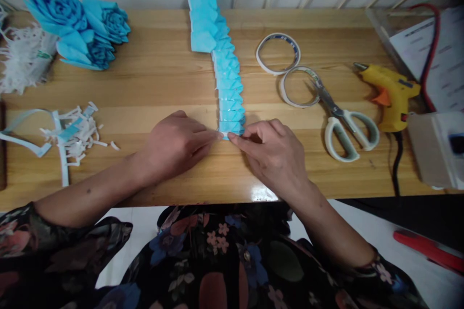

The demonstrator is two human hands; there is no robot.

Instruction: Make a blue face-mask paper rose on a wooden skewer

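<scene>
A long strip of folded light-blue paper petals (223, 65) runs from the wall toward me down the middle of the wooden table (163, 72). My left hand (174, 145) and my right hand (275, 152) meet at its near end. Both pinch the last petal with fingertips pressed together, left from the left side, right from the right.
Two blue paper roses (78, 21) lie at the back left beside white shredded paper (21, 58). Paper scraps (70, 133) sit at the left. Two tape rolls (278, 53), scissors (344, 123) and a yellow glue gun (389, 94) lie to the right. A red tool (427, 248) lies below the table edge.
</scene>
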